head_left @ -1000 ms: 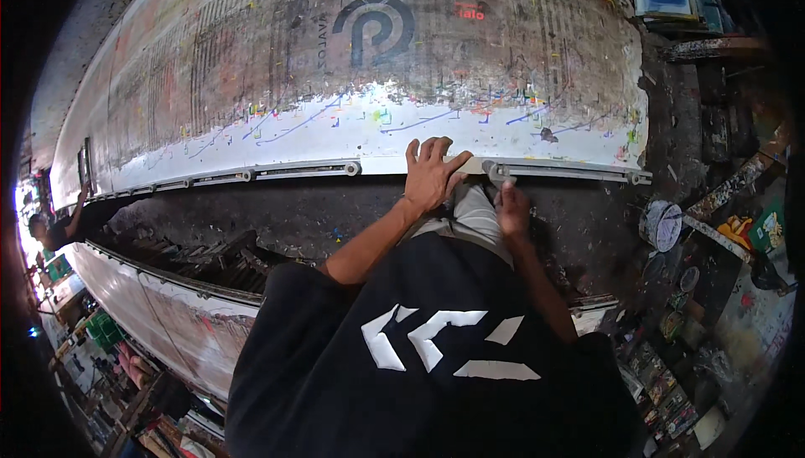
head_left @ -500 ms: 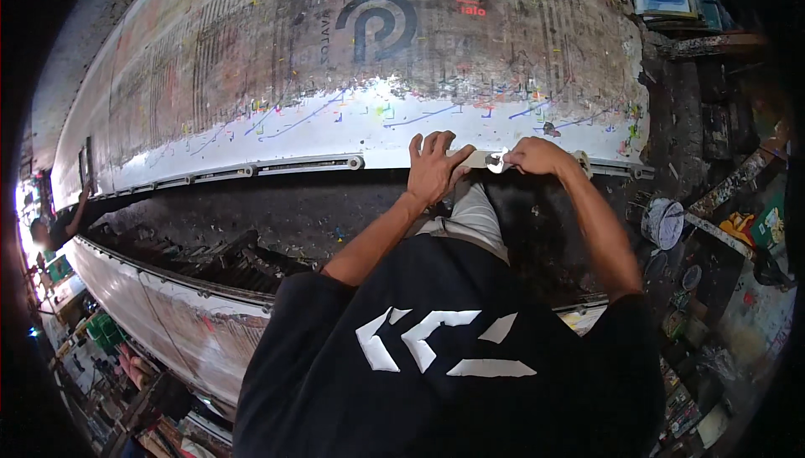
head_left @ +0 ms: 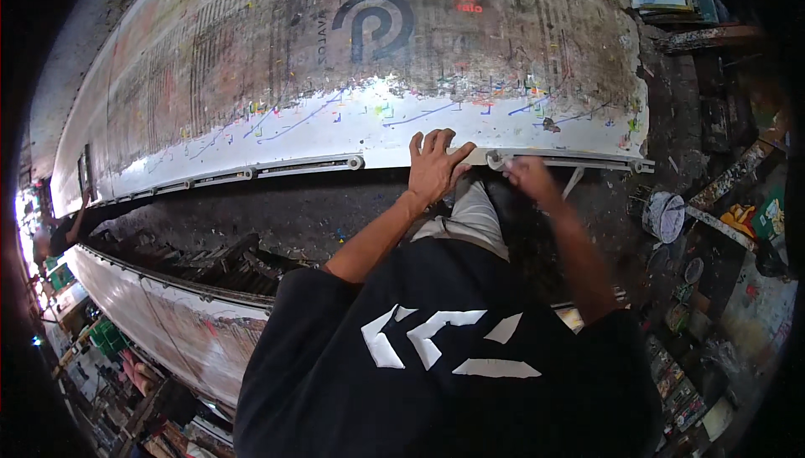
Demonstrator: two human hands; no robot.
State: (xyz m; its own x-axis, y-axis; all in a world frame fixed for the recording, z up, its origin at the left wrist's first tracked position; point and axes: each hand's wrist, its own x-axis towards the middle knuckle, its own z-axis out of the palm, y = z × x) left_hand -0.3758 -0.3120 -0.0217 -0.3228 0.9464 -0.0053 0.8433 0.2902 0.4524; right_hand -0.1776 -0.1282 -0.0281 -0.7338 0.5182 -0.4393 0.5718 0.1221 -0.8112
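At the far left another person [head_left: 60, 236] stands by the long paint-marked table [head_left: 453, 122], well apart from the work. Along the table's near edge a slotted metal rail [head_left: 310, 164] runs rightward to a round fitting [head_left: 355, 162], and just right of that the left hand [head_left: 432, 171] is braced on the white border. The step seems to be turning a fastener with a wrench [head_left: 495, 160], whose pale head sits at the left end of a second rail [head_left: 579, 160], right of the left hand. To do it well, the head should be seated fully and squarely before each pull, the handle swung in short, even strokes level with the fitting, and the braced hand kept out of its sweep, since a slip could knock the knuckles on the rail edge. As for the fingers, the left ones are spread and slightly bent, tips on the tabletop, thumb angled right along the border, gripping no tool. The right hand [head_left: 530, 181], blurred, appears curled around the wrench just near of the rail; exactly how each finger sits cannot be told. Further right, a whitish bucket [head_left: 664, 216] stands apart.
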